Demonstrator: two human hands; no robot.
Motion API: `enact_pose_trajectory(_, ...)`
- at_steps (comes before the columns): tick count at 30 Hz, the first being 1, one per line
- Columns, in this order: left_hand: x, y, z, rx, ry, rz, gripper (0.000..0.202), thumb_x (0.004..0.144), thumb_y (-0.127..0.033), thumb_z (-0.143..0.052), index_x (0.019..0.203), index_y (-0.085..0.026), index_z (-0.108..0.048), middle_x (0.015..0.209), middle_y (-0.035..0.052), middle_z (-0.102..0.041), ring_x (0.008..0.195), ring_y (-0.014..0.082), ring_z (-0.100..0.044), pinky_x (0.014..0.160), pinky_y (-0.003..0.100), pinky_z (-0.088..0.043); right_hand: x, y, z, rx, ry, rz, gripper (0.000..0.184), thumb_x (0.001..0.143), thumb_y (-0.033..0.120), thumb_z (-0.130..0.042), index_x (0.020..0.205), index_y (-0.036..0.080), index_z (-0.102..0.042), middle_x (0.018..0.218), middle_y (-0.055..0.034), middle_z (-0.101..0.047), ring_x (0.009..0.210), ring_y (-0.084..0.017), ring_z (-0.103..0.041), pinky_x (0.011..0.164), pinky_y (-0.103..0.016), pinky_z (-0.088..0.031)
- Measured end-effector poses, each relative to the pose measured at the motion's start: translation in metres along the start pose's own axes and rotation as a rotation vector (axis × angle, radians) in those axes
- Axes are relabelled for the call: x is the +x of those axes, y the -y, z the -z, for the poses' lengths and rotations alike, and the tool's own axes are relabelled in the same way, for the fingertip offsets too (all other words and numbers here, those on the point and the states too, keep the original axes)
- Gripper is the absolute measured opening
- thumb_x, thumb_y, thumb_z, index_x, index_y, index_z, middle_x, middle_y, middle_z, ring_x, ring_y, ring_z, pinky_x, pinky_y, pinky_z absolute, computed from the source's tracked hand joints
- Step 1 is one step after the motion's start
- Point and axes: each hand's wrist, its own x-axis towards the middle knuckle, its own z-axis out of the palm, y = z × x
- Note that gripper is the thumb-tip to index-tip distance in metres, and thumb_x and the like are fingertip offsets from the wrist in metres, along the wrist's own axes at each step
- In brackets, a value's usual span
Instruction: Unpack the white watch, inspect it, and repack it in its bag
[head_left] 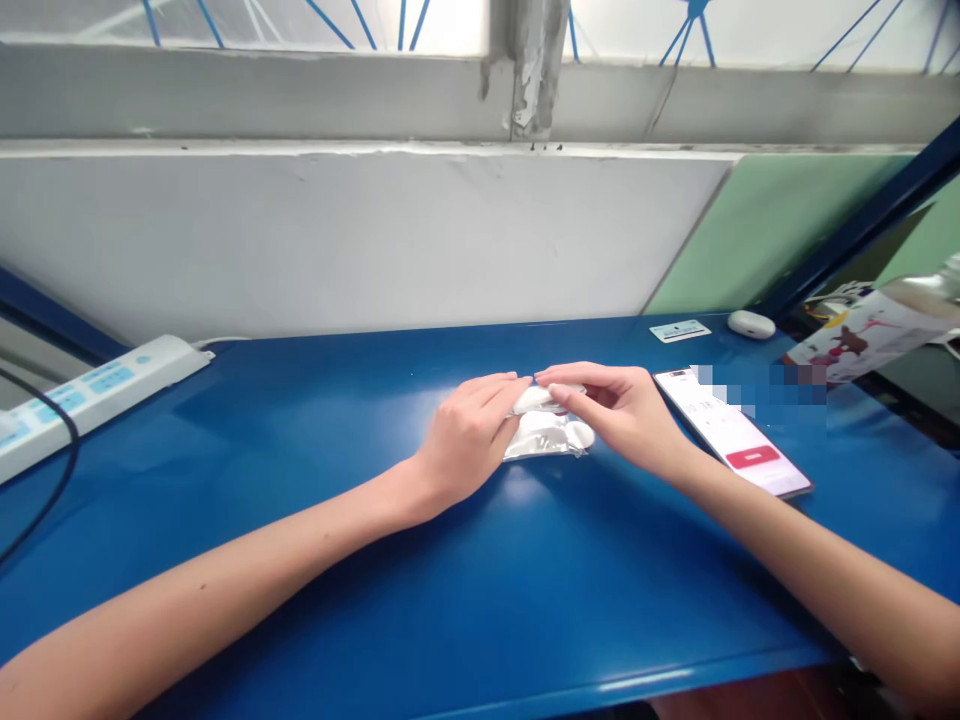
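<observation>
a: what are you seeing from the head view?

b: i'm seeing both hands meeting over the tabletop (487, 620). the right hand (619, 405) is pinching a small white piece (541, 400) with thumb and fingers nearly closed together. the left hand (466, 425) is resting with bent fingers at the piece's left end; i can't tell whether it's gripping or only steadying.

a: what's lying underneath?

b: a shiny packet (536, 438) is showing just below, between the hands, with a round white disc (580, 436) at its right end. i'm not making out whether piece and packet are joined.

a: which step are you reading?

b: i'm judging it as close, two-handed fingertip work on the white piece.

a: and what's the next move calling for?

b: in my judgement, it's calling for light, matched pressure, with the left fingers bracing the pinch. the phone (735, 432) is lying just beside the right forearm, so i'm wanting small wrist movements there.
</observation>
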Motion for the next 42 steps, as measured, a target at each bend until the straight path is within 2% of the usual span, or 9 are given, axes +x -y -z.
enact_pose_trajectory(6,-0.003,0.000,-0.004,0.004,0.163,0.046,0.055,0.093,-0.034,-0.063,0.138,-0.008,-0.048,0.137,0.0210,-0.060,0.130,0.0328,-0.055,0.106,0.051,-0.047,-0.001,-0.012,0.017,-0.197,-0.060,0.094,0.014,0.085,0.025,-0.069,0.096,0.021,-0.076,0.110,-0.0087,-0.075,0.104,-0.025,-0.069,0.084,-0.038,-0.056)
enact_pose_trajectory(9,-0.003,0.001,-0.004,0.008,0.321,0.075,0.064,0.087,-0.044,-0.069,0.136,-0.008,-0.049,0.139,0.0224,-0.058,0.134,0.0366,-0.050,0.110,0.055,-0.042,0.000,-0.018,0.032,-0.336,-0.100,0.154,0.013,0.084,0.016,-0.063,0.090,0.021,-0.074,0.103,-0.0075,-0.076,0.098,-0.024,-0.070,0.077,-0.035,-0.055)
enact_pose_trajectory(12,-0.003,0.001,-0.003,-0.013,0.425,0.110,0.055,0.087,-0.044,-0.069,0.130,-0.013,-0.054,0.135,0.0191,-0.061,0.131,0.0354,-0.053,0.111,0.056,-0.039,0.002,-0.023,0.040,-0.463,-0.099,0.188,0.018,0.081,0.009,-0.058,0.081,0.020,-0.071,0.098,-0.0057,-0.075,0.086,-0.021,-0.071,0.064,-0.030,-0.052)
enact_pose_trajectory(18,-0.007,0.003,-0.003,-0.025,0.401,0.155,0.046,0.095,-0.043,-0.059,0.131,-0.015,-0.052,0.135,0.0173,-0.059,0.127,0.0333,-0.055,0.108,0.053,-0.043,0.004,-0.033,0.044,-0.582,-0.019,0.186,0.019,0.077,0.006,-0.055,0.075,0.020,-0.068,0.091,-0.0033,-0.074,0.073,-0.017,-0.067,0.064,-0.029,-0.051)
enact_pose_trajectory(24,-0.007,0.002,-0.003,0.010,0.341,0.130,0.044,0.098,-0.036,-0.053,0.135,-0.014,-0.047,0.134,0.0167,-0.059,0.127,0.0327,-0.054,0.113,0.056,-0.037,0.003,-0.034,0.038,-0.396,0.044,0.107,0.013,0.086,0.020,-0.060,0.091,0.021,-0.073,0.108,-0.0079,-0.074,0.097,-0.024,-0.070,0.075,-0.034,-0.056)
enact_pose_trajectory(28,-0.007,0.002,-0.002,0.012,0.329,0.137,0.039,0.099,-0.034,-0.052,0.134,-0.018,-0.047,0.134,0.0141,-0.059,0.127,0.0319,-0.054,0.114,0.057,-0.035,0.000,-0.039,0.031,-0.395,0.079,0.093,0.017,0.087,0.028,-0.064,0.100,0.021,-0.073,0.117,-0.0099,-0.070,0.098,-0.023,-0.069,0.075,-0.034,-0.058)
enact_pose_trajectory(32,-0.007,0.004,-0.002,-0.011,0.341,0.142,0.040,0.098,-0.034,-0.054,0.134,-0.018,-0.048,0.135,0.0141,-0.058,0.128,0.0316,-0.053,0.115,0.058,-0.034,-0.002,-0.042,0.030,-0.594,0.099,0.160,0.016,0.090,0.029,-0.062,0.100,0.022,-0.072,0.110,-0.0090,-0.072,0.091,-0.023,-0.069,0.076,-0.035,-0.057)
enact_pose_trajectory(36,-0.008,0.005,-0.002,-0.021,0.351,0.143,0.040,0.099,-0.034,-0.054,0.135,-0.017,-0.047,0.136,0.0143,-0.058,0.128,0.0311,-0.053,0.116,0.058,-0.032,-0.001,-0.036,0.034,-0.714,0.073,0.110,0.019,0.089,0.036,-0.065,0.097,0.020,-0.072,0.104,-0.0090,-0.072,0.078,-0.020,-0.068,0.069,-0.034,-0.055)
enact_pose_trajectory(42,-0.008,0.005,-0.002,-0.031,0.373,0.147,0.040,0.099,-0.034,-0.053,0.134,-0.017,-0.048,0.136,0.0147,-0.058,0.129,0.0307,-0.052,0.117,0.058,-0.031,-0.002,-0.036,0.031,-0.517,0.075,0.020,0.017,0.088,0.035,-0.067,0.088,0.019,-0.072,0.086,-0.0060,-0.071,0.068,-0.018,-0.066,0.065,-0.032,-0.055)
